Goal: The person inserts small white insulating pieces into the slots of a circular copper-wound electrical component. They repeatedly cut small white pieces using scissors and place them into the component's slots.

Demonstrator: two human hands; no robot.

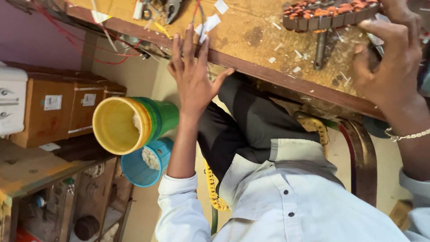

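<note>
Wooden workbench (pixel 251 27), right hand (pixel 392 67) gripping copper-wound stator (pixel 329 15), left hand (pixel 192 76) well apart

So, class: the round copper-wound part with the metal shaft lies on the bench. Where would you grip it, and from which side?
Probably by the wound part's toothed rim, fingers across its width, from the side away from the shaft. The rim is broad and ridged, so it should not slip; the shaft is thin and lies flat on the bench. The right hand already cups that end. The left hand lies open at the bench edge.

A yellow bucket (pixel 117 126) nests in a green one (a blue tub (pixel 144 169) beside), above a pale blue shirt (pixel 286 201).
</note>
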